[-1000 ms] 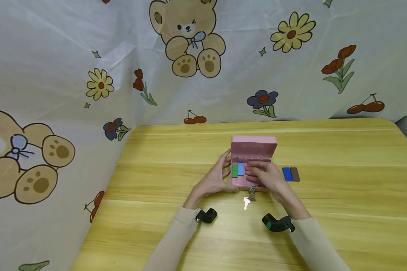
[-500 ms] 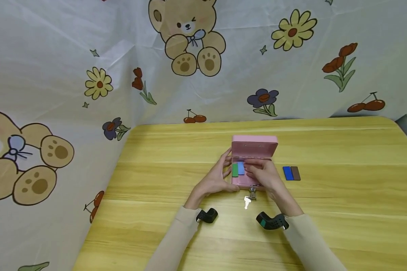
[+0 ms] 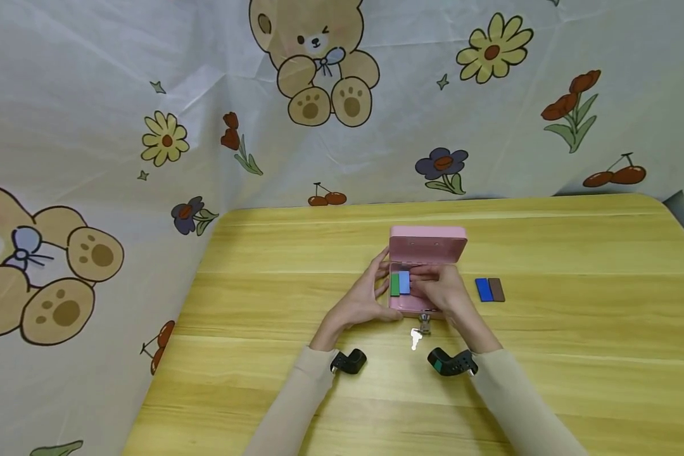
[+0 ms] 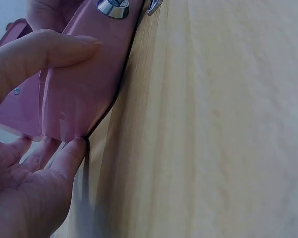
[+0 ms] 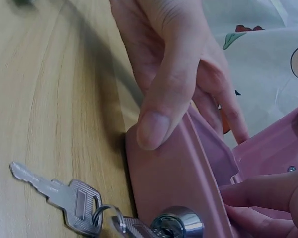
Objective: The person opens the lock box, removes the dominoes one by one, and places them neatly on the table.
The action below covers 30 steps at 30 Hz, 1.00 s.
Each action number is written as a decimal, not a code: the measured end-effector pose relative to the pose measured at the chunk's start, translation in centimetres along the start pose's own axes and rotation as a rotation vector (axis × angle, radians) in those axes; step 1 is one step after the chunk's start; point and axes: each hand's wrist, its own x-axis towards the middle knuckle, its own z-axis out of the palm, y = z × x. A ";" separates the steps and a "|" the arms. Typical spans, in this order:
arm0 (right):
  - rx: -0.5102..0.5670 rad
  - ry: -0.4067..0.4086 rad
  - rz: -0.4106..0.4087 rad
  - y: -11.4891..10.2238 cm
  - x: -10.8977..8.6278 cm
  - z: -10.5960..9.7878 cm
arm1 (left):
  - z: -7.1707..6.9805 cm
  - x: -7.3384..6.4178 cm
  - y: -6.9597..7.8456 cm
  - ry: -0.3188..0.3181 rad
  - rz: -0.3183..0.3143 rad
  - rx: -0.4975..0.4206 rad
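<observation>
Loading coloured tiles into the open pink lock box

The pink lock box (image 3: pixel 427 278) sits well in from the table's (image 3: pixel 262 304) far edge, right of middle, lid up, a key (image 5: pixel 139 229) in its front lock with a spare key (image 5: pixel 54 194) dangling on the ring. The left hand (image 3: pixel 365 297) grips the box's left front corner, thumb curled over the rim. The right hand (image 3: pixel 441 288) reaches inside with bent fingers beside the green tile (image 3: pixel 395 285) and light blue tile (image 3: pixel 405 282) (whether it pinches a tile I cannot tell). A dark blue tile (image 3: pixel 483 290) and brown tile (image 3: pixel 496 289) lie just right of the box; fetching them likely calls for freeing the right hand.
</observation>
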 end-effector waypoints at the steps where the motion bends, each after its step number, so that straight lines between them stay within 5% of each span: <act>1: -0.028 0.008 -0.006 0.1 0.0 0.0 | 0.0 0.0 0.0 -0.001 0.003 0.002; 16: -0.122 0.077 -0.021 0.4 0.6 0.4 | 0.3 0.0 0.0 0.005 0.005 0.013; 24: -0.031 0.058 -0.028 0.0 -0.5 -0.6 | 0.4 -0.1 0.1 0.000 -0.008 0.019; 30: 0.103 0.007 -0.047 -1.0 -3.5 -4.1 | 0.4 -0.1 0.1 0.004 0.004 0.026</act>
